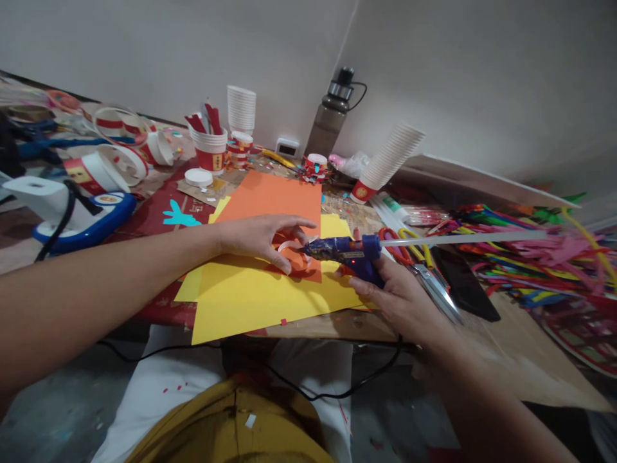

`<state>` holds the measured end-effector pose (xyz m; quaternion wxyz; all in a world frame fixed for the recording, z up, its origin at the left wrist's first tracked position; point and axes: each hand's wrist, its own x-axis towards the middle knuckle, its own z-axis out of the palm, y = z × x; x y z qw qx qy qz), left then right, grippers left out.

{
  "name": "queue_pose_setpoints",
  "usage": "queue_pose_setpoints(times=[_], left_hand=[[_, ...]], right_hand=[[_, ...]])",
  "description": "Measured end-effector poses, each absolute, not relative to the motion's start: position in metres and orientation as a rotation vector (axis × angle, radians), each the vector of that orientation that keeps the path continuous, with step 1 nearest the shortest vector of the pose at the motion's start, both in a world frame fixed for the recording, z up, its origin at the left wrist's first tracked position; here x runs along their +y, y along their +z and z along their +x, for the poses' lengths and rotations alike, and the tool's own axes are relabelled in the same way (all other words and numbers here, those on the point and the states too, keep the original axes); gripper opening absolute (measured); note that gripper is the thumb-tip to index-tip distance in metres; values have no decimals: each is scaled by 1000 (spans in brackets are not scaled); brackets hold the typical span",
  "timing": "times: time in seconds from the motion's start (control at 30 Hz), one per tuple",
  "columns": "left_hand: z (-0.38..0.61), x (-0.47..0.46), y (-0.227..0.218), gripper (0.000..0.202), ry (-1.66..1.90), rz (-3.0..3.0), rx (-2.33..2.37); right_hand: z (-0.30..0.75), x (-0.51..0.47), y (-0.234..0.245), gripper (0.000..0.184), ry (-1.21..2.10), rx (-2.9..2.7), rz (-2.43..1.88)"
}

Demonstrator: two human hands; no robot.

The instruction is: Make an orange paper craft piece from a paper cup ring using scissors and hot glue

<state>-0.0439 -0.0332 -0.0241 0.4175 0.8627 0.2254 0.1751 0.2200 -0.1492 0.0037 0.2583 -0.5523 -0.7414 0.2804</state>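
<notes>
- Glue gun (369, 251) sat in the right hand (402, 292), whose fingers were wrapped around its blue handle; the nozzle pointed toward the left hand (255, 238), right at the small orange piece (295, 258) there.
- Thumb and fingers of the left hand curved around that orange piece, the thumb against its near side; whether they pinched it firmly, I could not tell.
- A long white glue stick (463, 240) stuck out from the back of the gun, passing above the right hand and off to its right.
- Under the left hand lay an orange sheet (284, 193) and yellow sheets (250, 302), overlapping.
- Scissors (436, 292) lay just right of the right hand, with a dark flat slab (465, 283) beyond them.
- Beyond the left hand, to its left, was a turquoise cutout (179, 214).
- Farther out past the right hand leaned a stack of paper cups (393, 161).
</notes>
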Motion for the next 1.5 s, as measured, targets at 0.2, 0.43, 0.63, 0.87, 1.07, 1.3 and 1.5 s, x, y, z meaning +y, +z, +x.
queue_pose_setpoints(times=[0.2,0.43,0.63,0.87,1.07,1.3,1.5], left_hand=[[-44,-34,-23,81,419,2148,565],[-46,-31,-29,86,450,2110,474],[-46,-32,-27,83,441,2102,472],[-44,-35,-23,82,441,2089,498],[-43,-39,-17,82,411,2065,542],[-43,-39,-17,81,417,2087,559],[-43,-37,-22,81,415,2033,523]], right_hand=[[224,-148,2,51,789,-1910,-1482],[232,-144,8,31,683,-1692,-1494],[230,-133,12,26,445,-1652,-1548],[244,-80,20,26,228,-1584,-1662],[249,-34,8,28,165,-1522,-1816],[255,-20,-11,27,70,-1613,-1908],[254,-19,-13,24,75,-1623,-1909]])
